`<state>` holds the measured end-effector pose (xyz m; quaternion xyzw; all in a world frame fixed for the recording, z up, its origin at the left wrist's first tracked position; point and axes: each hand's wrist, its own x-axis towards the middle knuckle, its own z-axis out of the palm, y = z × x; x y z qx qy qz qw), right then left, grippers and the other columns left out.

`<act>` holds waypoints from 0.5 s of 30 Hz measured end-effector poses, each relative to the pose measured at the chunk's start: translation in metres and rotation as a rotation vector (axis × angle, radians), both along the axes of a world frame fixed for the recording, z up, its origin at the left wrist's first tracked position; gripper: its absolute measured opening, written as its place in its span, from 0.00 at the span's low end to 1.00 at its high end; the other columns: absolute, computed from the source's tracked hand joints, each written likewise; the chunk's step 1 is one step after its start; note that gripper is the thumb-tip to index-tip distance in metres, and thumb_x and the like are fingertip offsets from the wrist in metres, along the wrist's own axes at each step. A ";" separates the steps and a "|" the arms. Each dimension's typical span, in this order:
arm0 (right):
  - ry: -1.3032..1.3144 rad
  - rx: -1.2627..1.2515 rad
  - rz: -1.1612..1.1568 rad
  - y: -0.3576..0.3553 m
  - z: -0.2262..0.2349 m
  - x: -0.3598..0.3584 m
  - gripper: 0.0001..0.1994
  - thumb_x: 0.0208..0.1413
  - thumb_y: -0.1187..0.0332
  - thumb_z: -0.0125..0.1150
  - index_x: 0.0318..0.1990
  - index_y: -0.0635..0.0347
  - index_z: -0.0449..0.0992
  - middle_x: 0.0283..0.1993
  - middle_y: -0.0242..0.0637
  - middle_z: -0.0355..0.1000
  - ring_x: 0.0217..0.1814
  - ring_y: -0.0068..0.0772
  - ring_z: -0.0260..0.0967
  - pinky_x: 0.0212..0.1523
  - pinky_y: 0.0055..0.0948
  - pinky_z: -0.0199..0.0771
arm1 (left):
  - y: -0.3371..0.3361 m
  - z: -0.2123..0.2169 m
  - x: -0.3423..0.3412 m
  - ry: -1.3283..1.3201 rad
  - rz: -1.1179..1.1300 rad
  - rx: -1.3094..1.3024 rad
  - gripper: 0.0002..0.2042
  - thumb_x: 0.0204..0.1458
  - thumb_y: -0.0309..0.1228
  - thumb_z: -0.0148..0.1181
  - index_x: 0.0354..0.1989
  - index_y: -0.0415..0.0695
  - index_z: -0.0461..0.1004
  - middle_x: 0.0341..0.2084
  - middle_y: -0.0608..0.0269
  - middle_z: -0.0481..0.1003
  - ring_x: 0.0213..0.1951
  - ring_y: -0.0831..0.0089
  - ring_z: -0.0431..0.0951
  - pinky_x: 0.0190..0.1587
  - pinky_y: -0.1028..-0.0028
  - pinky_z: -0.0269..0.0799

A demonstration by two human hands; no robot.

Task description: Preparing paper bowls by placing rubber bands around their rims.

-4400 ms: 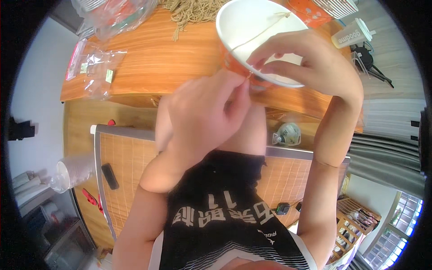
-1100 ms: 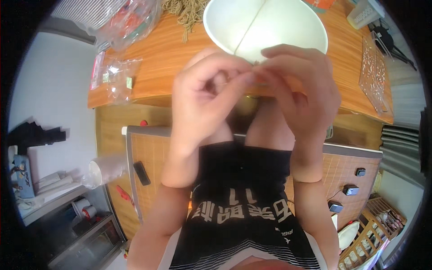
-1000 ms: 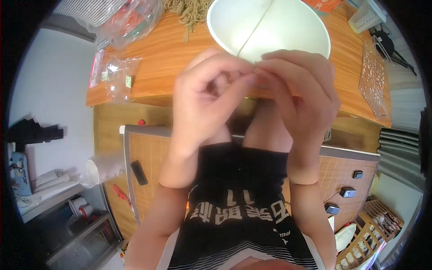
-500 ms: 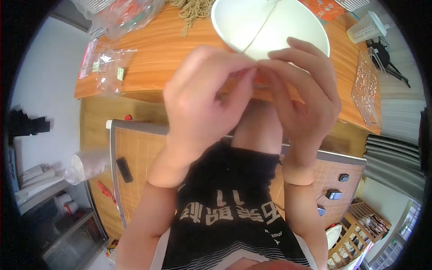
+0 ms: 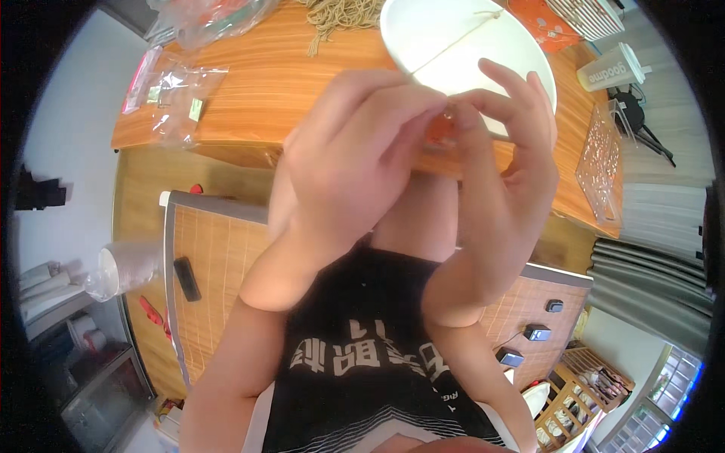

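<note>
My left hand (image 5: 351, 155) is closed in a pinch on a thin tan cord (image 5: 455, 42). The cord runs from behind its fingers across the large white bowl (image 5: 423, 30), and its knotted end lies over the bowl. Close against it, my right hand (image 5: 510, 162) pinches something tiny and pale between thumb and forefinger, too small to name; its other fingers are raised. Both sets of fingertips meet in front of the bowl's near rim. An orange-red patch shows behind them, mostly hidden.
A bundle of tan cords (image 5: 343, 19) lies left of the bowl, near clear plastic bags (image 5: 175, 102). At the right are a plastic cup (image 5: 608, 69) and a clear tray with small pale pieces (image 5: 600, 162). A phone (image 5: 186, 278) rests on the bamboo-mat seat (image 5: 219, 241).
My right hand has turned, its thumb now more upright and its wrist closer in. The cord's knotted end has come into view over the bowl. The whole view has shifted slightly.
</note>
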<state>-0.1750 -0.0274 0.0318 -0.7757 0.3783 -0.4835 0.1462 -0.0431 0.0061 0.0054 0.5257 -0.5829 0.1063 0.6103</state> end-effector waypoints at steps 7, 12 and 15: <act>0.006 0.072 -0.005 -0.001 0.003 0.004 0.07 0.61 0.71 0.61 0.41 0.65 0.80 0.46 0.34 0.79 0.66 0.40 0.64 0.74 0.42 0.46 | -0.004 -0.012 0.006 -0.078 -0.037 -0.098 0.12 0.44 0.16 0.71 0.38 0.41 0.84 0.33 0.60 0.80 0.32 0.70 0.80 0.33 0.75 0.77; 0.021 0.051 -0.049 0.002 0.000 0.007 0.07 0.61 0.71 0.62 0.42 0.64 0.81 0.44 0.34 0.80 0.66 0.41 0.64 0.73 0.41 0.50 | -0.004 -0.017 0.008 -0.083 -0.045 -0.115 0.12 0.44 0.15 0.70 0.38 0.41 0.84 0.33 0.60 0.80 0.31 0.70 0.80 0.32 0.76 0.76; -0.019 0.095 -0.023 0.004 0.002 0.006 0.06 0.61 0.71 0.62 0.40 0.63 0.81 0.43 0.34 0.80 0.64 0.38 0.65 0.71 0.40 0.52 | -0.007 -0.016 0.008 -0.088 -0.047 -0.131 0.12 0.43 0.15 0.71 0.38 0.40 0.84 0.32 0.61 0.80 0.30 0.70 0.80 0.32 0.76 0.76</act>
